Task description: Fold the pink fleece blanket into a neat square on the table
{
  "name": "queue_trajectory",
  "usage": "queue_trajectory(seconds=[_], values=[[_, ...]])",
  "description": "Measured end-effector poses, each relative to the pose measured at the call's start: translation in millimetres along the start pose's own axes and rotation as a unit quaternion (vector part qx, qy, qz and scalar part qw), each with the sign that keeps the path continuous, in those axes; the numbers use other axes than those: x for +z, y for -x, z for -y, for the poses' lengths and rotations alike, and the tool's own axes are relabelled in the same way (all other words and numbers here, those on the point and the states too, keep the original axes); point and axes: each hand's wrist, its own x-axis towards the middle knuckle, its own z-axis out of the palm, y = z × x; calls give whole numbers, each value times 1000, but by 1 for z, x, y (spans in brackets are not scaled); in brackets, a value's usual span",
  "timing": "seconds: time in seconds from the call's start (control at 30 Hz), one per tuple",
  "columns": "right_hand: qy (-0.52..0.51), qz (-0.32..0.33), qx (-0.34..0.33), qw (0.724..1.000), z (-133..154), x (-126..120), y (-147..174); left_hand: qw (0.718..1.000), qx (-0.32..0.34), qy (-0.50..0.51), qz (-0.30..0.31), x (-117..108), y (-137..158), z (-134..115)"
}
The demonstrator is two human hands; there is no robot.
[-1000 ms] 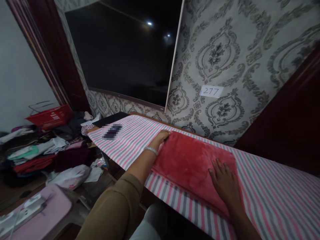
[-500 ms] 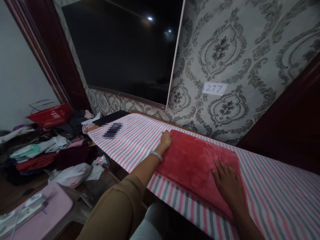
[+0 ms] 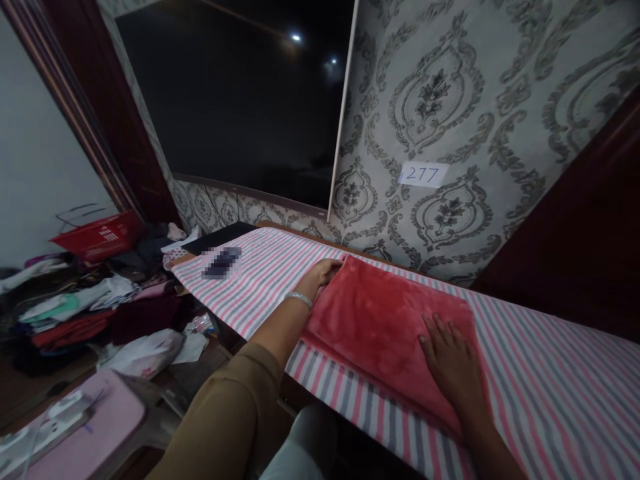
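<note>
Long counter (image 3: 525,387) covered in a pink, grey and white striped cloth, set against a wall papered in grey damask with a dark flat screen (image 3: 240,100) mounted above. A white paper label (image 3: 423,175) marked 277 is fixed to the wall.

Folded red plush fleece cloth (image 3: 380,320) lies flat on the counter, roughly mid-length, its long edges running along the stripes. Layers show along the near edge, so the piece is judged already folded at least once.

Left hand (image 3: 324,272), wearing a silver bracelet (image 3: 299,298), sits at the far left corner of the cloth with fingers curled over the edge; whether they pinch the fabric or merely press it cannot be told. Right hand (image 3: 450,363) lies palm-down on the near right portion, fingers spread and flat, gripping nothing.

Assessment: the step in hand appears to be smoothing and squaring the fold. The next move would call for the right hand to hold its pressure while the left draws its corner even, keeping the layers from slipping.

Also noted: a small dark blurred object (image 3: 221,262) on the counter's far end, well apart from the cloth.
</note>
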Motion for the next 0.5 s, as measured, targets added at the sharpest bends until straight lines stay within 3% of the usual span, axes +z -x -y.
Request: queue_trajectory(seconds=[0.27, 0.5], values=[[-5, 4, 9, 1000, -1, 3, 1, 975, 110, -190, -18, 13, -6, 16], [-10, 5, 8, 1000, 0, 0, 0, 950, 96, -286, -85, 19, -20, 11]])
